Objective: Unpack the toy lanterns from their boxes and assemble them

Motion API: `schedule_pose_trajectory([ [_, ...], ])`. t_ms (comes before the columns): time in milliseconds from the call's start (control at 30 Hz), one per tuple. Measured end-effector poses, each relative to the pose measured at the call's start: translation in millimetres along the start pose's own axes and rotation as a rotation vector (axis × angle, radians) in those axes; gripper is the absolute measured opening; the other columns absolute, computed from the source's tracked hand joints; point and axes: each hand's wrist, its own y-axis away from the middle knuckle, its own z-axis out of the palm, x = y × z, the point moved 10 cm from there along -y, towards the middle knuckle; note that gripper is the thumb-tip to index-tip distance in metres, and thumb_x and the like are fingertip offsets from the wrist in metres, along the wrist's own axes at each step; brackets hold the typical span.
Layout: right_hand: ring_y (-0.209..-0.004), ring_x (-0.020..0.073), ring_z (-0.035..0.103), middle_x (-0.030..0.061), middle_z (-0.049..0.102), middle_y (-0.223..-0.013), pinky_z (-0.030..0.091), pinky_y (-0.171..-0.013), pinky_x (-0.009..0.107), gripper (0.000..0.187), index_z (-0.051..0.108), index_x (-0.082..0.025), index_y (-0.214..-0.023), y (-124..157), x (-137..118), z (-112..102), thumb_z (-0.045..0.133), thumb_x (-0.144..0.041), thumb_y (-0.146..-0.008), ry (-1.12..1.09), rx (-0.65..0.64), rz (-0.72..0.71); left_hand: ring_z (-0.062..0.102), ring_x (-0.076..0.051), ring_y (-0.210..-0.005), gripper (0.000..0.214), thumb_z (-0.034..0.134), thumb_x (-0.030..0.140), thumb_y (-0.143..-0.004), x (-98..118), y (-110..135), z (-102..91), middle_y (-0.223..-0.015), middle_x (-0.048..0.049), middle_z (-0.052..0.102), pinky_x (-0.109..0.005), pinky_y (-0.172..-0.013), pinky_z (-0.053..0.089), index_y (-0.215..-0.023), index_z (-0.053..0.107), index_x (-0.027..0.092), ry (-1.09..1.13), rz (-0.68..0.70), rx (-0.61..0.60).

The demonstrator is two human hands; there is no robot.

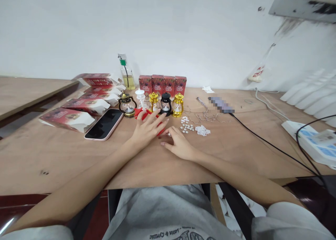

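Note:
My left hand (147, 128) lies palm down with its fingers stretched and spread over a red object (138, 112), mostly hidden beneath it, whose kind I cannot make out. My right hand (181, 144) is beside it, fingers loosely bent and thumb apart, with no held thing visible. A small pale spot shows at its fingers. Behind the hands stands a row of miniature lanterns: bronze (127, 106), white (140, 98), gold (153, 99), black (165, 102) and another gold one (177, 105). Button cells (187, 128) and small white tabs (202, 130) lie to the right.
Red boxes (162, 86) stand at the wall beside a pump bottle (127, 75). Opened red cartons (69, 119) and a phone (104, 124) lie left. Thin wires (201, 117), a screwdriver (201, 101), a cabled, blurred-out device (221, 104) and a power strip (311, 142) are right.

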Motion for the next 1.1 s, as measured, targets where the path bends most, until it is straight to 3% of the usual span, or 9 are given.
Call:
schedule_pose_trajectory([
  [233, -0.123, 0.0247, 0.044, 0.0138, 0.052, -0.127, 0.037, -0.102, 0.045, 0.035, 0.051, -0.015, -0.122, 8.7, -29.3, 20.4, 0.05, -0.031, -0.091, 0.162, -0.182, -0.291, 0.044, -0.032, -0.122, 0.037, 0.041, 0.005, -0.084, -26.8, 2.2, -2.8, -0.127, -0.0124, 0.055, -0.065, -0.096, 0.025, -0.111, 0.057, 0.024, -0.101, -0.185, -0.037],
  [367, -0.134, 0.0235, 0.033, 0.0111, 0.051, -0.133, 0.03, -0.11, 0.044, 0.039, 0.051, -0.012, -0.127, 8.0, -27.9, 25.2, 0.042, -0.031, -0.094, 0.25, -0.217, -0.367, 0.046, -0.034, -0.116, 0.035, 0.036, 0.002, -0.082, -33.0, 4.1, 3.9, -0.116, -0.0163, 0.058, -0.063, -0.094, 0.028, -0.104, 0.06, 0.017, -0.242, -0.244, -0.169],
  [533, -0.13, 0.0221, 0.039, 0.0066, 0.059, -0.125, 0.033, -0.11, 0.043, 0.032, 0.061, -0.016, -0.118, 1.4, -20.1, 19.1, 0.043, -0.029, -0.094, 0.369, -0.156, -0.407, 0.05, -0.035, -0.107, 0.038, 0.03, 0.0, -0.082, -37.9, 5.5, 8.1, -0.105, -0.0186, 0.06, -0.06, -0.092, 0.031, -0.107, 0.058, 0.01, -0.333, -0.281, -0.302],
  [700, -0.122, 0.0216, 0.049, 0.0082, 0.066, -0.113, 0.039, -0.107, 0.038, 0.028, 0.066, -0.012, -0.107, -6.8, -11.4, 13.8, 0.045, -0.022, -0.093, 0.532, -0.031, -0.433, 0.05, -0.035, -0.105, 0.05, 0.032, 0.0, -0.079, -37.6, 6.5, 10.1, -0.108, -0.0206, 0.059, -0.06, -0.091, 0.029, -0.126, 0.045, 0.008, -0.327, -0.282, -0.286],
  [800, -0.119, 0.0235, 0.052, 0.0096, 0.068, -0.107, 0.041, -0.105, 0.038, 0.025, 0.069, -0.01, -0.097, -13.3, -2.0, 10.3, 0.046, -0.019, -0.092, 0.66, 0.016, -0.414, 0.049, -0.036, -0.104, 0.048, 0.038, 0.003, -0.075, -35.4, 6.4, 11.4, -0.107, -0.0218, 0.058, -0.057, -0.088, 0.031, -0.122, 0.045, 0.005, -0.293, -0.292, -0.283],
  [967, -0.114, 0.025, 0.053, 0.0113, 0.069, -0.095, 0.042, -0.098, 0.038, 0.023, 0.069, -0.01, -0.084, -20.4, 14.4, -2.4, 0.048, -0.016, -0.091, 0.816, 0.067, -0.367, 0.049, -0.035, -0.097, 0.027, 0.046, 0.021, -0.083, -38.0, 5.6, 11.6, -0.101, -0.0199, 0.057, -0.053, -0.083, 0.034, -0.105, 0.053, 0.008, -0.277, -0.329, -0.337],
  [1100, -0.103, 0.0245, 0.055, 0.0095, 0.068, -0.091, 0.042, -0.087, 0.036, 0.021, 0.066, -0.012, -0.083, -21.0, 20.7, -9.9, 0.048, -0.018, -0.091, 0.912, 0.058, -0.358, 0.047, -0.035, -0.099, 0.041, 0.05, 0.043, -0.085, -43.4, 5.6, 8.7, -0.103, -0.0197, 0.056, -0.053, -0.084, 0.033, -0.107, 0.053, 0.009, -0.279, -0.347, -0.35],
])
